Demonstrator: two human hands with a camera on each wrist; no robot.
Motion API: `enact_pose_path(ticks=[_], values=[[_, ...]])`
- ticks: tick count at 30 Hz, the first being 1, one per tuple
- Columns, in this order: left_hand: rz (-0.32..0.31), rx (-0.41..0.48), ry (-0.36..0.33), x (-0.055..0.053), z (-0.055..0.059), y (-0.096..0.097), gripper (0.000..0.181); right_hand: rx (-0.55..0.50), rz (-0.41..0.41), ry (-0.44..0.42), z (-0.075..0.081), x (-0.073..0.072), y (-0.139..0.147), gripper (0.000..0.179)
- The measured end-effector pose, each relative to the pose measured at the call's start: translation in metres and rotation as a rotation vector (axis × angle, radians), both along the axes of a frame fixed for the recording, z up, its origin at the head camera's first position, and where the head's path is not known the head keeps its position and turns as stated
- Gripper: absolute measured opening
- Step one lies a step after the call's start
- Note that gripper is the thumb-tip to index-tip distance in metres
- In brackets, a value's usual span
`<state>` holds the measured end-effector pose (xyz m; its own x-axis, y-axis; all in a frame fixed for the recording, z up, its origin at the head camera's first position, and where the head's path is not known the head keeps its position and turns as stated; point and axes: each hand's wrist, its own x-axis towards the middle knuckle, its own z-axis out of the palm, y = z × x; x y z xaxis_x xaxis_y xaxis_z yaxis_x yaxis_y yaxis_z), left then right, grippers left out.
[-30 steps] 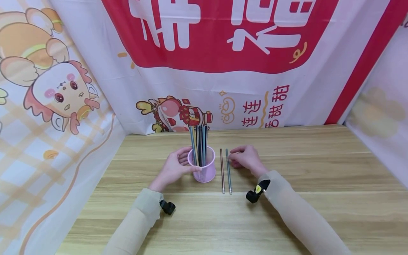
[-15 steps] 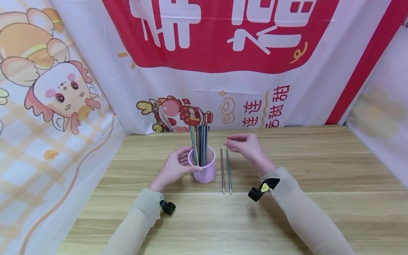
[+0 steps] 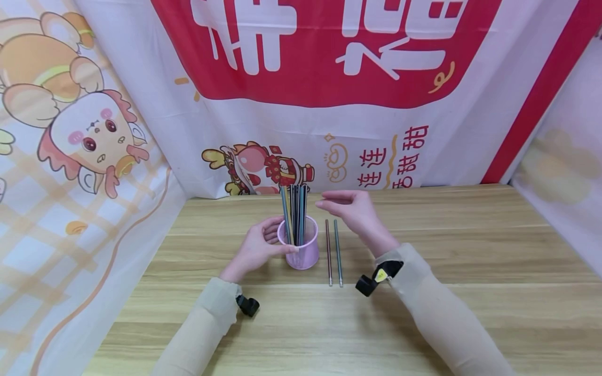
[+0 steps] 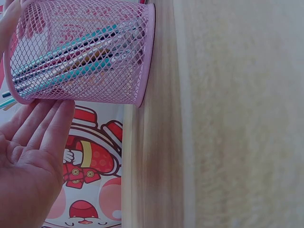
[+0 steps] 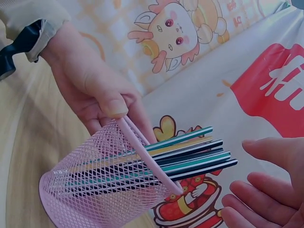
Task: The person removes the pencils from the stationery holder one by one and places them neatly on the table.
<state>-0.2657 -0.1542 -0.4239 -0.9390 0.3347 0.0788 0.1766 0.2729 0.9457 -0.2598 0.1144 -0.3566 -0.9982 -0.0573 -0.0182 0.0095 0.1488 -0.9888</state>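
A pink mesh pencil cup [image 3: 307, 257] stands upright on the table, holding several pencils [image 5: 197, 161] in teal, black and yellow. My left hand [image 3: 256, 246] grips the cup from the left, thumb at the rim and fingers along the far side. In the left wrist view those fingers [image 4: 52, 126] lie against the mesh [image 4: 126, 71]. My right hand [image 3: 354, 210] hovers to the right of the pencil tops, fingers extended, thumb apart from them, nothing held. Below it, a reddish-brown pencil [image 3: 328, 251] and a teal pencil [image 3: 338, 253] lie side by side on the table.
The wooden table [image 3: 301, 329] meets a white and red printed cloth [image 3: 320, 89] at its back edge. Another cartoon-printed cloth [image 3: 94, 172] hangs at the left, and a pale one on the right. Black cameras are strapped to both wrists.
My right hand has lifted from beside the teal pencil and moved up and left toward the cup, its fingers spreading. The left hand, the cup and both loose pencils have stayed in place.
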Motion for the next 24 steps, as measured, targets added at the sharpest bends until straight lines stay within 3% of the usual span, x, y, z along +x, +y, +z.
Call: enact_pose_path(ticks=[15,24], values=[[0.002,-0.007,-0.001,0.000,0.000,0.000,0.085,0.038,0.016,0.001,-0.023,-0.020,-0.023,0.042],[-0.004,-0.009,0.007,-0.001,0.000,-0.001,0.086,0.025,0.010,0.024,-0.034,-0.021,-0.035,0.036]])
